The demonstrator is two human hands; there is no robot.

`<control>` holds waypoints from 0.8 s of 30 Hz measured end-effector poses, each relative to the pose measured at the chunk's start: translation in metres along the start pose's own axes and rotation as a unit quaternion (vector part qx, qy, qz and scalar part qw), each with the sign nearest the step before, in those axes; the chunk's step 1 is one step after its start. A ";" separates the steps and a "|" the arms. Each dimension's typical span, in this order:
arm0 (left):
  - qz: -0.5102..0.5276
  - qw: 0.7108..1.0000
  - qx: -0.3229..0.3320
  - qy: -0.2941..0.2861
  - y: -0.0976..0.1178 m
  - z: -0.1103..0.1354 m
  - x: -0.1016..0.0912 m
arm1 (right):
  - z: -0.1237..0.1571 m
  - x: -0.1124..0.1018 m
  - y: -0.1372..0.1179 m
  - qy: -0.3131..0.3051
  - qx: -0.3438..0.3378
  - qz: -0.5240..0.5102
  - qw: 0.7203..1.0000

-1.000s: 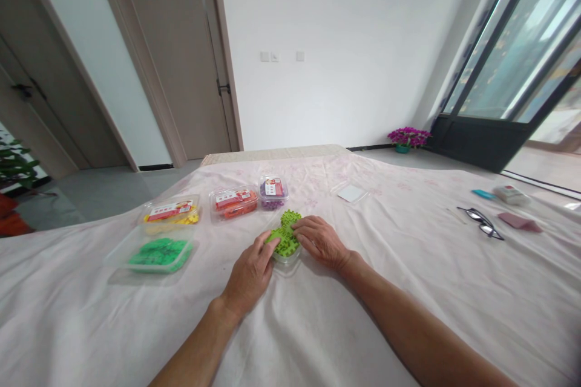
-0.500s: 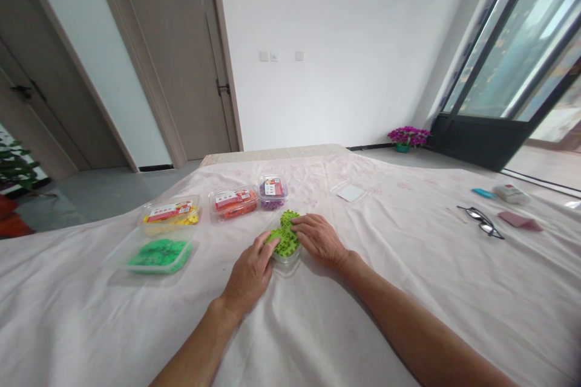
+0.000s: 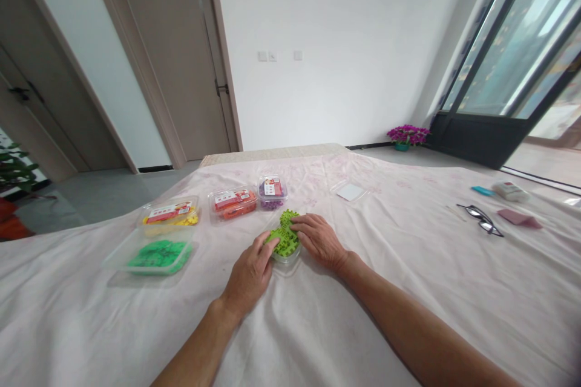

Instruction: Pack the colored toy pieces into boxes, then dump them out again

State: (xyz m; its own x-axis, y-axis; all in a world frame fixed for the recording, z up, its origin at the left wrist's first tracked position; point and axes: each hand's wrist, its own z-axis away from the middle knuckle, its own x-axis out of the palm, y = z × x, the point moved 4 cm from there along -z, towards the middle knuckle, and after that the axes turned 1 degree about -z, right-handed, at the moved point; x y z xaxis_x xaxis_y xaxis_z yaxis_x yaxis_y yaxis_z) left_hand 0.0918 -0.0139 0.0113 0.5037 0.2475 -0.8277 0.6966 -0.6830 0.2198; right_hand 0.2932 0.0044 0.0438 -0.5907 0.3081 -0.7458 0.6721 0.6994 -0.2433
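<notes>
A small clear plastic box (image 3: 285, 260) stands on the cloth in front of me, heaped with light-green toothed pieces (image 3: 287, 240). My left hand (image 3: 249, 267) is closed on the near left side of this box, its thumb laid over the pieces and its other fingers partly hidden along the wall. From the right, my right hand (image 3: 319, 239) reaches over the rim with its fingers bent onto the light-green pieces. Those fingers are pressed together, and the thumb is mostly out of sight. What lies under the fingertips is hidden.
On the left sit lidded boxes of yellow pieces (image 3: 186, 217), orange pieces (image 3: 238, 210) and purple pieces (image 3: 272, 204), plus a box of green pieces (image 3: 158, 254). A clear lid (image 3: 351, 191) lies farther back. Glasses (image 3: 482, 221) and a pink cloth (image 3: 520, 217) are at right.
The view has shifted very slightly. Both hands keep their places at the box, and nothing else has visibly moved.
</notes>
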 end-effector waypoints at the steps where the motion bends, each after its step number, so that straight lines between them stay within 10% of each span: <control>1: 0.000 1.000 0.000 0.000 0.000 0.000 0.000 | 0.000 0.001 0.000 -0.001 0.000 0.001 1.000; 24: 0.023 1.000 -0.003 0.011 -0.002 0.001 0.001 | 0.000 0.000 0.000 -0.002 0.005 0.002 1.000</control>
State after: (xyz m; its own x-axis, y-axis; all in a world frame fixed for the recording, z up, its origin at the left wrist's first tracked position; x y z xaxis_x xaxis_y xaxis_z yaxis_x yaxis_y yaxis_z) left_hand 0.0907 -0.0130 0.0100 0.5454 0.2312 -0.8056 0.6760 -0.6896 0.2597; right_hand 0.2934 0.0043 0.0432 -0.5861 0.3090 -0.7490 0.6788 0.6921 -0.2456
